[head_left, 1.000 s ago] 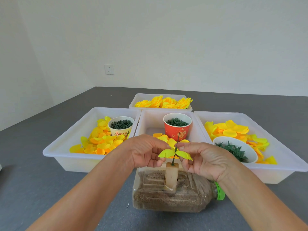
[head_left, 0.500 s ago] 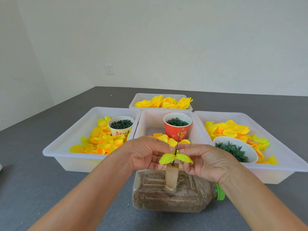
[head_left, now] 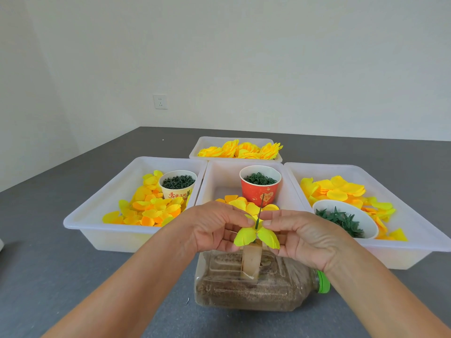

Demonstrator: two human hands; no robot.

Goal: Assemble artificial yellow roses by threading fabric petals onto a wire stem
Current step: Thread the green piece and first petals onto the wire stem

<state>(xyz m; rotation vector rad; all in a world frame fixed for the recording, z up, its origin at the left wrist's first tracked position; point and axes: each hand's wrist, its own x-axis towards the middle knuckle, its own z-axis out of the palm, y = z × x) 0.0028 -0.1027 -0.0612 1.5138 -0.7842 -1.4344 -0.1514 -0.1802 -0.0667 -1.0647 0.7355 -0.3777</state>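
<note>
A thin dark green wire stem point(head_left: 259, 213) stands upright in a tan holder point(head_left: 251, 261) stuck into a sand-filled plastic bottle point(head_left: 258, 286) lying on its side. A yellow-green fabric petal piece point(head_left: 256, 236) is threaded on the wire, its lobes drooping left and right. My left hand point(head_left: 214, 226) pinches the petal piece from the left, and my right hand point(head_left: 302, 236) pinches it from the right, with fingertips meeting at the wire.
Three white trays sit behind: left tray point(head_left: 92, 215) with loose petals and a white cup point(head_left: 178, 186) of green bits, middle tray point(head_left: 212, 181) with a red cup point(head_left: 260, 185), right tray point(head_left: 415, 215) with petals and a bowl point(head_left: 346, 220) of green calyxes. Finished roses point(head_left: 240, 150) fill a far tray.
The petal piece has slid lower on the wire, and both hands have closed in toward the stem, folding its lobes downward.
</note>
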